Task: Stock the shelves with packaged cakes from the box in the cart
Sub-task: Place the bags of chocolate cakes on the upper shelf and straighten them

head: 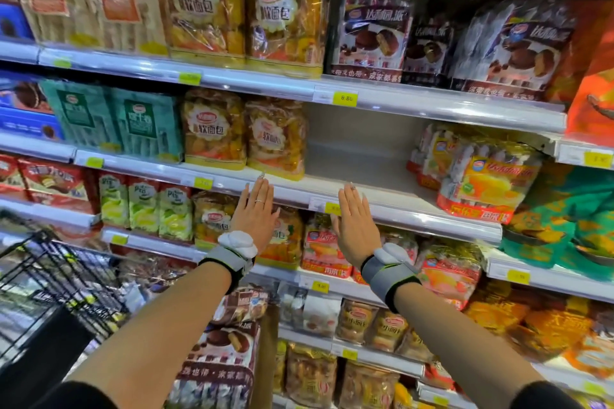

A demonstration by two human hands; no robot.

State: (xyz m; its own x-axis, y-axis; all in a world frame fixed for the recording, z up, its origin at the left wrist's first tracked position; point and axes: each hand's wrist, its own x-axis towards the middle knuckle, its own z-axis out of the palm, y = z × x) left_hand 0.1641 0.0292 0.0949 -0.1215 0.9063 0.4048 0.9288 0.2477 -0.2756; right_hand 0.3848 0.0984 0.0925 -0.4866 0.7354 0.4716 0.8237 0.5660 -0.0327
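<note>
My left hand (255, 209) and my right hand (354, 221) are raised flat with straight fingers, backs toward me, in front of the second shelf's edge (415, 209). Neither hand holds anything. Above my fingertips that shelf has a bare gap (358, 146) between a yellow bread bag (276, 138) on the left and an orange cake pack (488, 176) on the right. A brown-and-white chocolate pie bag (222, 342) stands upright below my left forearm, near the black wire cart (56, 276) at the lower left. I cannot see the box.
Shelves full of packaged breads and cakes fill the view. Chocolate pie bags (373, 31) stand on the top shelf above the gap. Green boxes (116, 119) sit left of the bread bags. Yellow price tags (344, 97) line the shelf edges.
</note>
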